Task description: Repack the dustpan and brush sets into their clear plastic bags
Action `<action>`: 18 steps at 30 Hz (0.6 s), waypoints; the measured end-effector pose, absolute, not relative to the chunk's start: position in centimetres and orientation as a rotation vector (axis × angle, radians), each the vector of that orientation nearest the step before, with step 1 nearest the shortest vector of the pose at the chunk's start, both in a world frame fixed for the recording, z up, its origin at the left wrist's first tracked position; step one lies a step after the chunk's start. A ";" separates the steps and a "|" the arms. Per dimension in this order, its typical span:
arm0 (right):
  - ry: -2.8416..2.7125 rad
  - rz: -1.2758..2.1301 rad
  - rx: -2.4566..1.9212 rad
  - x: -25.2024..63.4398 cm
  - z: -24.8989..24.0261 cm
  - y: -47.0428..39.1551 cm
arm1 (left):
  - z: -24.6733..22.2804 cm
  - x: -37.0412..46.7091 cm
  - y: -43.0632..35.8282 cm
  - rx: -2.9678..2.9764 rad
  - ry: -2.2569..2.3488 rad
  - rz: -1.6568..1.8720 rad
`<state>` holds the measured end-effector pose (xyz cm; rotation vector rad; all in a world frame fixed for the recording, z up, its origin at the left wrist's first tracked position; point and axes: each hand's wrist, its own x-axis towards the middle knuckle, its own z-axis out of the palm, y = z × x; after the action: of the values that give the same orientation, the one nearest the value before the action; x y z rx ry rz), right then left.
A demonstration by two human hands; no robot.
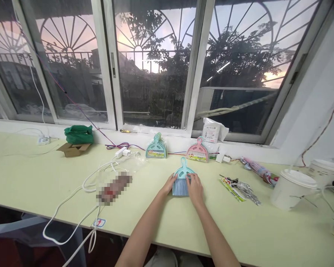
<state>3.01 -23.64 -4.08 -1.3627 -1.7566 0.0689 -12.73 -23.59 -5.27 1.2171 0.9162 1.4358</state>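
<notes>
Hands meeting at lower centre of the frame on a small blue dustpan-and-brush set (182, 178), flat on the pale green table (30, 178).

Around it, from left: white power strip (43, 139) at far left by the window ledge; green bag (78, 134) above an open cardboard box (74, 149); white cable (72, 193) looping across the table and off its front edge; blurred patch over something beside the cable. Teal dustpan set (156, 147) and pink dustpan set (197, 151) upright against the ledge, behind the blue one and well apart from it. White packet (211, 129) on the sill. Loose packaging (238, 187) right of the hands, folded umbrella (260, 171) beyond it, two white lidded buckets (291, 188) at far right. Nothing between hands and blue set.

Left hand (169, 184): fingers loosely curled, touching the left edge of the brush bristles; firmness of grip not clear. Right hand (195, 187): palm down, fingers bent over the right edge of the pan, resting on it.

Both forearms bare, rising from the bottom edge and converging toward the set, wrists low to the table.
</notes>
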 end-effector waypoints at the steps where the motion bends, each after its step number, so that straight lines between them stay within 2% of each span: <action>1: -1.788 0.007 -1.385 2.5 -4.0 -23.9 | -5.2 -12.4 -23.8 1.273 0.886 1.406; 6: -1.752 -0.063 -1.546 2.8 -3.8 -23.4 | -5.4 -11.9 -23.9 1.392 0.905 1.347; 13: -1.799 0.165 -1.709 3.6 -3.1 -23.3 | -4.5 -12.4 -24.0 1.275 1.024 1.404; 18: -1.506 0.274 -1.547 4.0 -2.5 -23.6 | -4.1 -12.4 -23.7 1.433 1.117 1.420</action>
<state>4.04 -23.56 -2.46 -1.5467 -1.5057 0.2736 -12.38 -23.69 -4.09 1.4331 1.1171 1.4197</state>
